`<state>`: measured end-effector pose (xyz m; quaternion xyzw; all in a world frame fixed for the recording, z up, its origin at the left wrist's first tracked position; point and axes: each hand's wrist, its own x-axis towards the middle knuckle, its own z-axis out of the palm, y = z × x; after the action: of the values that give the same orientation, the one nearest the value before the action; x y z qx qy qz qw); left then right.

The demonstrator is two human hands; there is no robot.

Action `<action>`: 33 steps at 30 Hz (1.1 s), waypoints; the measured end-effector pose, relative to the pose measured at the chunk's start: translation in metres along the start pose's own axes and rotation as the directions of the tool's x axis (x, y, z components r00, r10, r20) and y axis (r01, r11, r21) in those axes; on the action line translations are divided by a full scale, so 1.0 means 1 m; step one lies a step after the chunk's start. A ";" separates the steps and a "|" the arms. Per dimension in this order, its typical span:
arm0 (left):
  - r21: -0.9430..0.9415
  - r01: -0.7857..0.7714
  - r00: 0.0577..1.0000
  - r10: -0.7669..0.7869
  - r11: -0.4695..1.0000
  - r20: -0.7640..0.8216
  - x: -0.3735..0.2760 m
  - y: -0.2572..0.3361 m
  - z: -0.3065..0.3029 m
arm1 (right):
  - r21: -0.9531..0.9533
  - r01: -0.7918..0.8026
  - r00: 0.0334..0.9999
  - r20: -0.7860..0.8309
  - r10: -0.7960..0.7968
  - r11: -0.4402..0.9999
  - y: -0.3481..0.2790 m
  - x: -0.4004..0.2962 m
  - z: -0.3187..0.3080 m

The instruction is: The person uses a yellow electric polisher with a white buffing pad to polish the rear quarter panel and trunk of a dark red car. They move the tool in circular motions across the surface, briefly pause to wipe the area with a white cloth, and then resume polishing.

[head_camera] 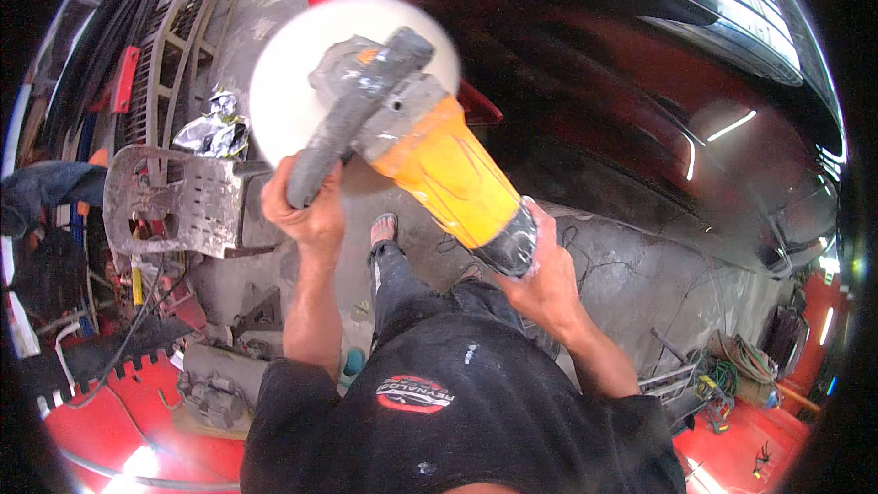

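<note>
A yellow and grey rotary polisher [453, 171] is held up in front of me. Its round white pad [295, 82] sits at the far end, partly behind the tool's head. My left hand [309, 209] is wrapped around the end of the dark front handle [329, 130]. At the rear, my right hand [549, 281] grips the black end of the body. Beyond the tool is a glossy dark red car body [583, 110] with a red tail light [480, 104]. The pad overlaps the car's edge in view; whether they touch, I cannot tell.
A worn chair [171, 202] stands at left, near crumpled plastic wrapping [223, 127] and a metal frame [171, 48]. A grey tank with a motor [223, 377] is at lower left. Coiled cords [734, 377] lie at lower right. Thin cable [597, 254] trails over the concrete floor.
</note>
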<state>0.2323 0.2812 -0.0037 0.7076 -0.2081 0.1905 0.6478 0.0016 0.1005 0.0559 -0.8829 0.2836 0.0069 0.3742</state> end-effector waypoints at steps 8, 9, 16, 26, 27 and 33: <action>0.001 -0.032 0.983 0.031 0.999 0.181 -0.072 0.048 0.028 | 0.017 -0.106 0.994 0.007 0.106 0.994 0.066 -0.059 -0.014; -0.014 -0.006 0.975 0.009 1.000 0.223 -0.079 0.053 0.031 | 0.010 -0.113 0.994 0.003 0.113 0.994 0.073 -0.065 -0.016; -0.076 -0.056 0.974 0.071 0.996 0.216 -0.110 0.070 0.057 | 0.009 -0.136 0.991 -0.013 0.136 0.991 0.109 -0.097 -0.023; 0.102 -0.214 0.976 0.208 0.972 0.062 -0.082 0.035 0.033 | 0.035 -0.105 0.994 -0.006 0.106 0.994 0.065 -0.063 -0.011; 0.156 -0.236 0.972 0.233 0.959 0.034 -0.071 0.027 0.027 | 0.047 -0.065 0.998 -0.011 0.066 0.997 0.059 -0.052 -0.005; -0.085 0.009 0.999 -0.005 0.996 0.052 0.006 -0.003 -0.002 | 0.072 -0.012 1.000 -0.017 0.013 0.997 0.012 0.004 0.019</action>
<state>0.2392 0.2831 -0.0023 0.6846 -0.2304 0.1607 0.6726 0.0029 0.1044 0.0336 -0.8671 0.2923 -0.0085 0.4033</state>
